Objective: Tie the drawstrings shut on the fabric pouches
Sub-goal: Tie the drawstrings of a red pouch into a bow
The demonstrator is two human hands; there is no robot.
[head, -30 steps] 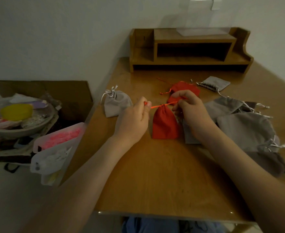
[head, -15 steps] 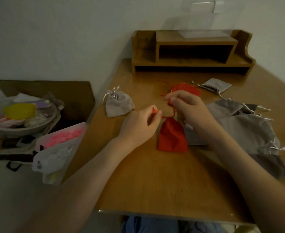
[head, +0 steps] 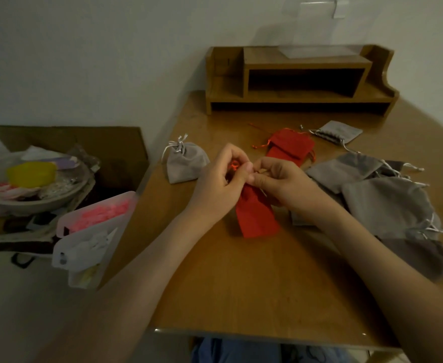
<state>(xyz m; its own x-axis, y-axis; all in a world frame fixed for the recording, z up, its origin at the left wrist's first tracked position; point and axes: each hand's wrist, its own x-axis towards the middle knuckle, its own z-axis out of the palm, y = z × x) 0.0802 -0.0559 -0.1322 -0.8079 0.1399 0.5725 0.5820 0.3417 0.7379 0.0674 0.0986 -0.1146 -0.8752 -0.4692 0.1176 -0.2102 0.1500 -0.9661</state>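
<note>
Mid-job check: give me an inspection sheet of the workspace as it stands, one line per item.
Surface: wooden table, pouches spread over its far half.
Job's things: red pouch lies under the hands; grey pouch at left is cinched shut; spare red pouches lie behind; grey pile at right has loose strings; one flat grey pouch lies near the shelf.
Clutter: plastic tub of pink pieces beside the table's left edge.
Grippers: left hand and right hand both pinch the red drawstring.
Cables: nothing seen.
Surroundings: wooden shelf at the back by the wall; cardboard box holding a bowl at left.
</note>
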